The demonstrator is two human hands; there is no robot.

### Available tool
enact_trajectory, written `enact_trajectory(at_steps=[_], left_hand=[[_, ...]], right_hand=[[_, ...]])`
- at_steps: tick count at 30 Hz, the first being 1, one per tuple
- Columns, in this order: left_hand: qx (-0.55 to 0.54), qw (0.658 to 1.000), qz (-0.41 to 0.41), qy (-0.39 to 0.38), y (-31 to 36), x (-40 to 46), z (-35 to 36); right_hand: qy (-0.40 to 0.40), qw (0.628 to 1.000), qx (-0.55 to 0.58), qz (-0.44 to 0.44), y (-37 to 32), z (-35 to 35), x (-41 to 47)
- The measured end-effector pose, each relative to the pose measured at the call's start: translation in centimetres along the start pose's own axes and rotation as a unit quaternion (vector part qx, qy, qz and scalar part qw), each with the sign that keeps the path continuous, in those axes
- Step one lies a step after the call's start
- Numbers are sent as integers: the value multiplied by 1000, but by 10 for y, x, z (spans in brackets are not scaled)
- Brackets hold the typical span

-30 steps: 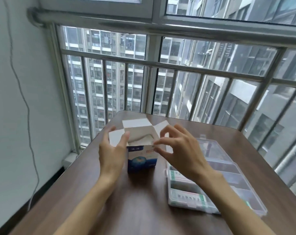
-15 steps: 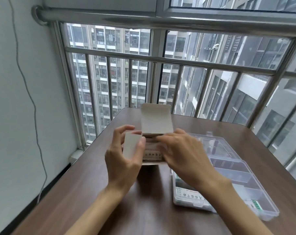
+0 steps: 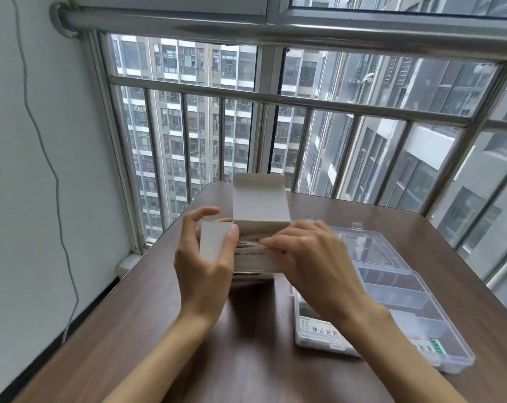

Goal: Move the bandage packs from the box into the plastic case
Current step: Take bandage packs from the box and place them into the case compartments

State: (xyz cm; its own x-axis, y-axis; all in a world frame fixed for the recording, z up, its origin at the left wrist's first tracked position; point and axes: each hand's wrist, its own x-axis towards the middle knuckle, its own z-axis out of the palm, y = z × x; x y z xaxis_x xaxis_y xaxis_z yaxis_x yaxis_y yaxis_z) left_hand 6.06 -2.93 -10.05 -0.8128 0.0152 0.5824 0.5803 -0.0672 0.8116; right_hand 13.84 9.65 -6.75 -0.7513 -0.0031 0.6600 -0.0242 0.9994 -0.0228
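Note:
The white cardboard box (image 3: 259,205) is lifted above the table and tipped toward me, its flaps spread and its mouth facing me. My left hand (image 3: 205,263) grips the box's left side, thumb on the left flap. My right hand (image 3: 313,263) has its fingers at the box mouth, touching the edges of the bandage packs (image 3: 251,250) stacked inside. Whether it pinches one I cannot tell. To the right lies the clear plastic case (image 3: 397,289), lid open, with a few packs (image 3: 323,333) in its near compartments.
The brown table (image 3: 246,359) ends close behind the box at a window with metal bars (image 3: 275,97). A white wall with a hanging cable (image 3: 51,170) stands to the left. The case takes up the table's right side.
The box has been lifted from standing on the table and tipped toward me. My right hand's fingers have gone from the top flaps into the opening, onto the packs.

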Motion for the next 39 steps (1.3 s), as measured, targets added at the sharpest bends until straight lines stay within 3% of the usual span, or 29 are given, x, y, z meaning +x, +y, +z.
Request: enact_trajectory(at_steps=[8,11,13,16,19,24,28,31,33,34,36,39], left_hand=[[-50,991,-117,-41,-5,7,-1],[-72,987,-129,-59,-2,7,-1],[-85,983,-144,-73,-2,8,-1],[-91,976,-175,-89,-5,11,0],[-69,976,-183,-94,-9,11,2],[-25,983,-172,-57,-18,14,0],[-2,979,-190,-79,-18,20,-3],[39,995,-89,10,-1,21,-9],[-3,999,-4,54,25,19,-10],[-23,999,6,23,39,17,-9],[-31,990,-47,-128,59,11,4],[10,938,-143,-317,69,-1,36]], right_hand=[[4,999,43,26,0,-3,0],[17,973,190,128,0,-5,2],[13,910,344,231,4,-10,7],[-16,765,523,375,14,-17,12],[4,700,572,428,21,-20,13],[11,674,580,456,18,-19,11],[10,642,615,457,17,-24,13],[16,650,610,454,22,-29,12],[20,656,609,446,29,-37,9],[19,656,609,445,33,-42,7],[19,656,609,445,40,-52,2],[3,669,600,439,52,-66,-9]])
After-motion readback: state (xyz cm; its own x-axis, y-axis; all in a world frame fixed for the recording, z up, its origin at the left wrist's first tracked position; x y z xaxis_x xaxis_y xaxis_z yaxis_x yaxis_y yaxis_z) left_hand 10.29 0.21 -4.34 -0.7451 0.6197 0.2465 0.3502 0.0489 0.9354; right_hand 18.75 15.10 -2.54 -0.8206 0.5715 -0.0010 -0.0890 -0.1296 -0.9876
